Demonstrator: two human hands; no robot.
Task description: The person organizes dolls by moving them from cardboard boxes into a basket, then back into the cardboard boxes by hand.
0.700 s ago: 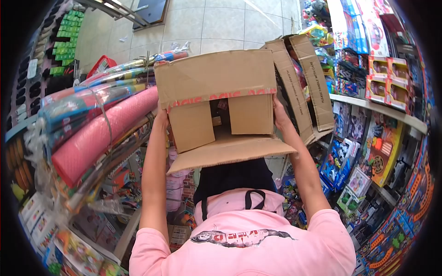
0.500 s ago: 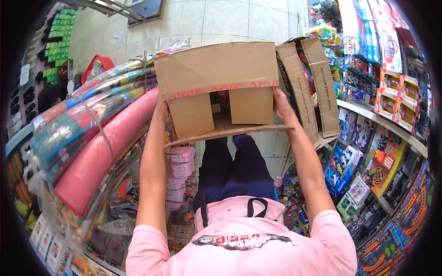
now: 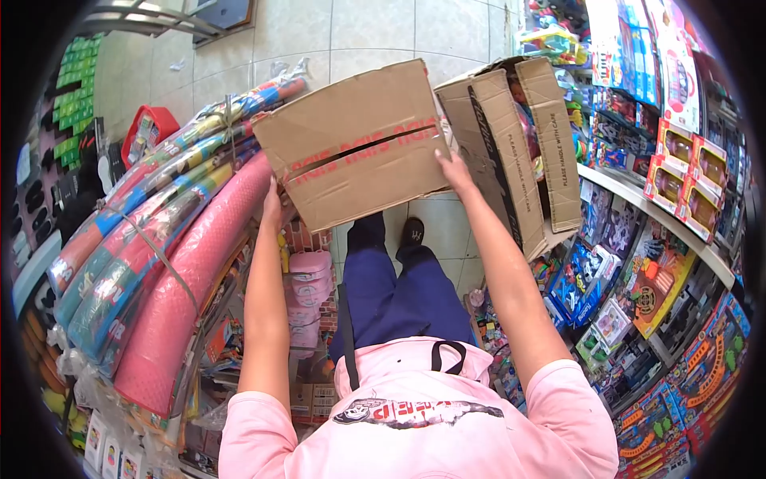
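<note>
Both arms up, cardboard box (image 3: 355, 144) held out above my legs, tilted, taped flaps facing me. Left grip (image 3: 272, 206) grasping its left edge, right grip (image 3: 456, 169) its right. Pink foam rolls (image 3: 179, 263) left, open carton (image 3: 511, 136) just beyond right.

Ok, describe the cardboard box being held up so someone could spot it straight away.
Start at the tiled floor aisle between the toy shelves. The cardboard box is above it, between the left hand and right hand. Unlike the open carton just right, its flaps are shut, with red-printed tape along the seam.
</note>
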